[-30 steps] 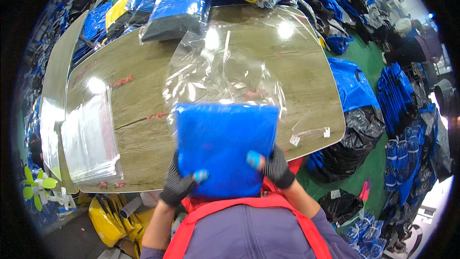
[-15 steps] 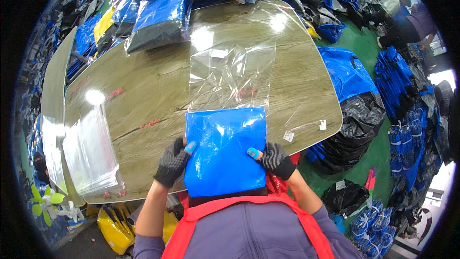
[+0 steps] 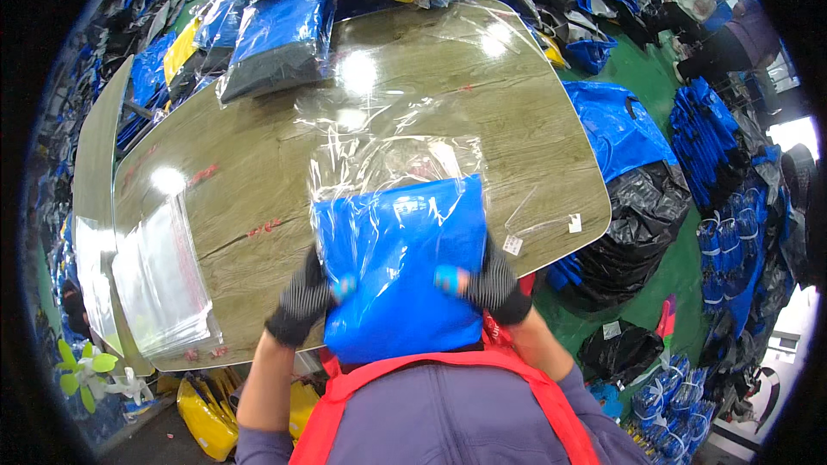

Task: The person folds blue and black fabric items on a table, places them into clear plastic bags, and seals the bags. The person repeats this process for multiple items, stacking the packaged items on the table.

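Observation:
A folded blue item of smooth, tarp-like material (image 3: 401, 267), with a dark edge at its near end, is between my hands at the table's near side. Its far part lies within a clear plastic bag (image 3: 388, 151), which stretches crumpled over the tabletop beyond it. My left hand (image 3: 306, 297) grips the item's left side, thumb on top. On the right side my right hand (image 3: 495, 288) does the same, slightly blurred. Both wear dark striped gloves, with blue coverings on the thumbs. The fingers underneath are hidden.
A wood-patterned table (image 3: 258, 181) carries a stack of clear plastic bags (image 3: 164, 280) at left and a wrapped blue-and-black package (image 3: 280, 43) at the far side. A large blue-and-black sack (image 3: 637, 207) stands to the right. A person (image 3: 741, 39) is at the far right.
The plastic bag has drawn nearer and bunched up, its film now covering the far part of the blue item. My hands have shifted slightly outward and grip the sides.

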The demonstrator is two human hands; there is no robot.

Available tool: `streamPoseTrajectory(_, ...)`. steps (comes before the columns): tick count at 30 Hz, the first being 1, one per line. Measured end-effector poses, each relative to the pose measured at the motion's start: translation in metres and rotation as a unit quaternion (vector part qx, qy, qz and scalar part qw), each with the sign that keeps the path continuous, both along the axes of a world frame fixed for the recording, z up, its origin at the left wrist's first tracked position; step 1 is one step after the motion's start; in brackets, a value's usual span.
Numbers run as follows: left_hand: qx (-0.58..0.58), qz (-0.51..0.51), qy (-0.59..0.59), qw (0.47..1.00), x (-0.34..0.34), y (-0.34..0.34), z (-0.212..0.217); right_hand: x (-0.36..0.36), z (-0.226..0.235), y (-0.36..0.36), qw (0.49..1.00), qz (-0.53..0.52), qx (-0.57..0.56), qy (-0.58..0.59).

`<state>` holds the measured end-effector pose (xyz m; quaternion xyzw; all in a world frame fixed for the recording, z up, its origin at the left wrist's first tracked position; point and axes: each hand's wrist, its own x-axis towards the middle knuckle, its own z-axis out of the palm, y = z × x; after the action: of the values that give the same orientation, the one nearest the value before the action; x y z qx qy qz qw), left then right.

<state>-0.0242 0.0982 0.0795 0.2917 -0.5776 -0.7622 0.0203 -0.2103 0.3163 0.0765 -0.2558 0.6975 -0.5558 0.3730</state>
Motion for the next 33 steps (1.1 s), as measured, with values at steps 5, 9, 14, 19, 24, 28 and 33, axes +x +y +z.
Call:
streamPoseTrajectory(5, 0.095, -0.020, -0.068, 0.993, 0.046, 0.018, -0.002, 0.037, -0.009, 0.040, 0.974, 0.020, 0.033, -0.225)
streamPoseTrajectory(9, 0.082, -0.002, -0.061, 0.995, 0.031, 0.001, -0.022, 0.027, -0.013, 0.041, 0.974, 0.051, 0.090, -0.202)
streamPoseTrajectory(14, 0.020, 0.016, -0.103, 0.994, 0.016, 0.030, -0.019, 0.047, -0.014, 0.047, 0.985, -0.008, -0.026, -0.170)
streamPoseTrajectory(19, 0.145, 0.091, -0.060, 0.983, 0.019, 0.045, -0.025, 0.077, -0.036, 0.058, 0.987, -0.106, 0.018, -0.123)
streamPoseTrajectory(24, -0.045, 0.044, -0.108, 0.992, 0.033, 0.054, -0.041, 0.029, -0.031, 0.063, 0.992, 0.071, 0.064, -0.085)
streamPoseTrajectory(28, -0.122, 0.024, -0.093, 0.988, 0.031, 0.058, -0.031, -0.030, -0.021, 0.040, 0.994, -0.053, 0.057, -0.076)
streamPoseTrajectory(33, -0.002, 0.033, -0.074, 0.997, 0.010, 0.012, -0.015, -0.026, -0.028, -0.002, 0.980, -0.004, -0.015, -0.197)
